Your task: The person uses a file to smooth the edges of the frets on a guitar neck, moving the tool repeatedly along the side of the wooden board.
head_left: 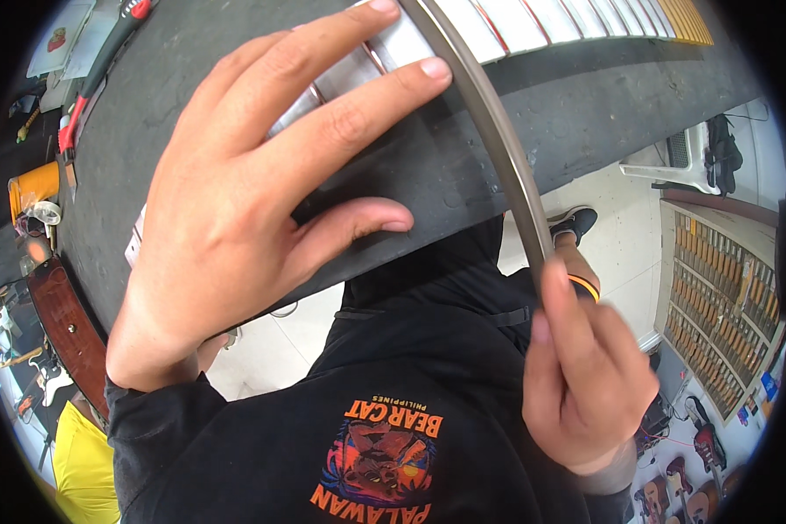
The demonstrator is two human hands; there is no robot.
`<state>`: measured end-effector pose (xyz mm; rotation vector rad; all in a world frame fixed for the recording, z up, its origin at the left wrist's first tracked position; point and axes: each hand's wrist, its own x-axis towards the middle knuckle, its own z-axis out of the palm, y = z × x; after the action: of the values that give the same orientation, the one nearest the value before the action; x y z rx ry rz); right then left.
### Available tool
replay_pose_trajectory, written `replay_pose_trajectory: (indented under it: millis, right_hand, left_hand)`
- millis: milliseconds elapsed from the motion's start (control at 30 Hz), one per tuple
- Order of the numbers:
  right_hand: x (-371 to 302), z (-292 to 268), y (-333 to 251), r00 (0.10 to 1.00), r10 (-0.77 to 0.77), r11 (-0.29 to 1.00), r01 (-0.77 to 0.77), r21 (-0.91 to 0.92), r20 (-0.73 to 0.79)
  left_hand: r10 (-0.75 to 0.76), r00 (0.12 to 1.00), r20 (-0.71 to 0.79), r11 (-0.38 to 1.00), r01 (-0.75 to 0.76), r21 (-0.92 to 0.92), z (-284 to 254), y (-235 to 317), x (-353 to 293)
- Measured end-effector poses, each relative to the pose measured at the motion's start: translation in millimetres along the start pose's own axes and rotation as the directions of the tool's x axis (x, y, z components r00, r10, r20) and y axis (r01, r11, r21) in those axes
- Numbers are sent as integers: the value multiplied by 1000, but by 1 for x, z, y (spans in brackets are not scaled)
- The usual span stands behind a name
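A guitar neck (576,19) lies along the far part of the dark bench, its fretboard covered in white strips between the frets and yellow ones at the right end. Across it runs a long, grey metal file (500,144), pointing from the far edge toward me. My right hand (589,375), slightly blurred, is closed round the file's near end, beyond the bench edge. Over the neck, my left hand (244,175) is spread with fingers stretched out. Its index fingertip rests against the file's left side, and the thumb stands apart above the bench.
The dark bench (603,113) has its near edge just in front of my body. Red-and-black handled tools (77,118) and an orange container (35,188) sit at left, near a brown glossy guitar body (70,336). Someone's yellow shirt (83,463) shows lower left. A tool rack (720,301) stands right.
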<state>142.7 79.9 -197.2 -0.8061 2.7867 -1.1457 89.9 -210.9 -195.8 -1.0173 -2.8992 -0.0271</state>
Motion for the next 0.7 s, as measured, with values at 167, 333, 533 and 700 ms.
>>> replay_pose_trajectory:
  millis: [167, 333, 533, 700]
  right_hand:
    - [39, 9, 0, 998, -56, 997, 57, 45, -24]
    - [-14, -6, 6, 999, 12, 998, -14, 58, 42]
    - [-55, -20, -3, 996, 82, 996, -83, 24, 40]
    - [35, 6, -3, 999, -18, 1000, 18, -16, -49]
  left_hand:
    - [-42, 983, -180, 996, 27, -84, 13, 5, -1]
    - [-41, 986, -163, 994, 23, -110, 5, 14, 6]
    - [-130, 988, -78, 978, 114, -177, -2, 21, 9]
    - [-46, 987, -157, 996, 33, -80, 11, 9, 1]
